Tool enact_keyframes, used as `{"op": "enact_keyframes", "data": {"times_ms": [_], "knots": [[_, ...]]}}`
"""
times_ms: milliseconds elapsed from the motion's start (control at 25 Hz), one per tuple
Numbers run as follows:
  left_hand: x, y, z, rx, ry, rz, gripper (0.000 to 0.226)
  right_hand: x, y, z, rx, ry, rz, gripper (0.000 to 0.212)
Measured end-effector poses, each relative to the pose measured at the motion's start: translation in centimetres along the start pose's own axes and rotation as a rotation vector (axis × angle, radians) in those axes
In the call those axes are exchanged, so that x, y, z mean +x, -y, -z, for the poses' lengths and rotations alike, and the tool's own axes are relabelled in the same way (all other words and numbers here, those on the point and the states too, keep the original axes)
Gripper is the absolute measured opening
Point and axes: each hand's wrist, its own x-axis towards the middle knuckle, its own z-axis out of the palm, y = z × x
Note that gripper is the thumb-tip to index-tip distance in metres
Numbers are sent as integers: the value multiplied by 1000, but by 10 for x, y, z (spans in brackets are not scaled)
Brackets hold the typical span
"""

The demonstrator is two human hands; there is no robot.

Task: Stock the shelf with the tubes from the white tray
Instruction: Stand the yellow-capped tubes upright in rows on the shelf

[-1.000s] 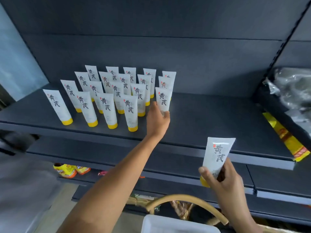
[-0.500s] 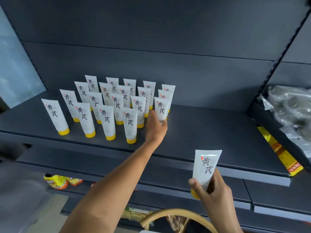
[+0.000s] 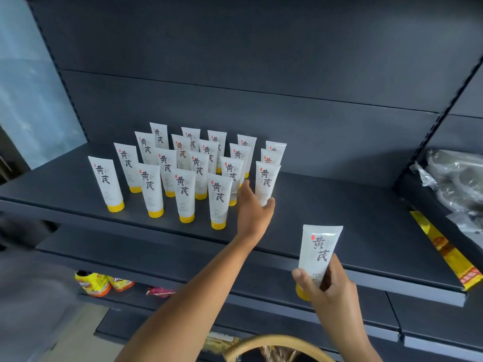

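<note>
Gripping the capped lower end of a white tube (image 3: pixel 319 249) in curled fingers and thumb, the right hand (image 3: pixel 330 286) holds it upright just before the shelf (image 3: pixel 339 210) edge. Farther in, the left hand (image 3: pixel 254 207) has thumb and fingers round the base of the rightmost standing tube (image 3: pixel 266 180), which stands on the shelf beside the other tubes (image 3: pixel 184 194) in rows.

A tan curved handle (image 3: pixel 274 338) arcs at the bottom. Up-left of it lie yellow-orange snack packets (image 3: pixel 96 283) and a pink wrapper (image 3: pixel 159 292). Far up-right of it are clear plastic bags (image 3: pixel 454 178) and a yellow-red packet (image 3: pixel 444 249).
</note>
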Motion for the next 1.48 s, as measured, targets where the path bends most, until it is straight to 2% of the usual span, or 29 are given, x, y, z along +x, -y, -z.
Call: {"op": "enact_keyframes", "data": {"times_ms": [80, 160, 200, 320, 520, 680, 800, 920, 1080, 1480], "knots": [[-29, -5, 10, -118, -103, -1, 57, 11, 8, -2, -5, -2, 11, 28], [-62, -10, 20, -331, -142, -33, 30, 27, 17, -7, -9, -13, 29, 28], [-75, -12, 25, -417, -117, -25, 25, 36, 21, -12, -12, -7, 38, 29], [-94, -9, 33, -526, -6, 36, 31, 66, 28, -35, -44, 54, 35, 34], [-95, -9, 48, -515, 43, 16, 38, 95, 28, -77, -50, 181, 8, 50], [-82, -5, 59, -500, 53, -13, 44, 100, 35, -96, -57, 192, 6, 34], [-77, 2, 62, -488, 46, -7, 38, 103, 37, -104, -108, 220, 64, 32], [-76, 14, 63, -491, 60, 3, 26, 104, 26, -104, -197, 228, 142, 38], [-80, 28, 64, -483, 132, -18, 16, 104, 12, -105, -267, 189, 108, 44], [-77, 49, 61, -451, 199, 50, 45, 100, 10, -112, -291, 140, 82, 36]]}}
